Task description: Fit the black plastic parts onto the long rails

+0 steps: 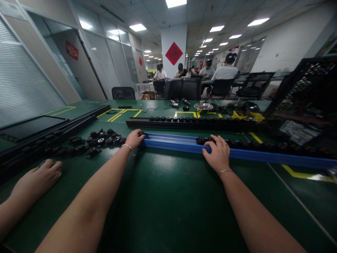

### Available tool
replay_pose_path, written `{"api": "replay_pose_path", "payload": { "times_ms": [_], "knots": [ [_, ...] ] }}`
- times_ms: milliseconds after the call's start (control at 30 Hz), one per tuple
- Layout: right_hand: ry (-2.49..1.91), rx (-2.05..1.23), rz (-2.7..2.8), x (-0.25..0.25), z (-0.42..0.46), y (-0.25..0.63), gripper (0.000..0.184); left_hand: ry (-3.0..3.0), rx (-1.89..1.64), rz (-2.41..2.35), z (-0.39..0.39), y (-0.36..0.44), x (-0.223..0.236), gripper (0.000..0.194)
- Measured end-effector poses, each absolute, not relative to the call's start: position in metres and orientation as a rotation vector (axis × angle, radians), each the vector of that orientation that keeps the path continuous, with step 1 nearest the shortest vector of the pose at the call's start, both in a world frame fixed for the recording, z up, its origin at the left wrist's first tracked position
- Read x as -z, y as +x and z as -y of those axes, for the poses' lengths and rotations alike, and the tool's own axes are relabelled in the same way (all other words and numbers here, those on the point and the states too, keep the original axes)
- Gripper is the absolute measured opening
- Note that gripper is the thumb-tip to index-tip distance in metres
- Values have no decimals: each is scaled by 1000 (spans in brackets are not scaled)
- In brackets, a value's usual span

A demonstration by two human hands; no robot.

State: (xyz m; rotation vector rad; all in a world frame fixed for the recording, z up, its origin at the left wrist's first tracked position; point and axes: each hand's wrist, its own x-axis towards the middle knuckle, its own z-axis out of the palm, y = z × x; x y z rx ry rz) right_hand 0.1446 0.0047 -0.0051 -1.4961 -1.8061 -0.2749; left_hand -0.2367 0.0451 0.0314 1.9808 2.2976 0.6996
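A long blue channel rail lies across the green table in front of me. At its left end my left hand has its fingers closed round a small black knobbed part. Farther right, my right hand rests over the rail, thumb on the near side, fingers curled round a black part that is mostly hidden. Just left of those fingers another black knobbed part sits in the channel. More black parts stand in a row along the rail's right half.
A co-worker's hand rests at the left, near a pile of loose black parts. Behind the blue rail lies a black rail with similar parts. A metal bowl, tools and a dark mesh rack stand farther off.
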Motion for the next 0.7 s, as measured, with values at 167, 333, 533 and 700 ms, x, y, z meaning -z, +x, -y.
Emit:
{"api": "replay_pose_path", "payload": {
  "times_ms": [167, 333, 533, 700],
  "knots": [
    [-1498, 280, 1807, 4, -4, 144, 13, 1950, -704, -2331, -44, -234, -33, 32],
    [-1507, 276, 1803, 4, -4, 143, 13, 1914, -721, -2366, -45, -233, -33, 32],
    [-1504, 274, 1807, 3, -3, 144, 12, 1841, -770, -2425, -47, -237, -29, 37],
    [-1503, 276, 1809, 3, -3, 144, 12, 1810, -798, -2441, -48, -239, -28, 36]
  ]
}}
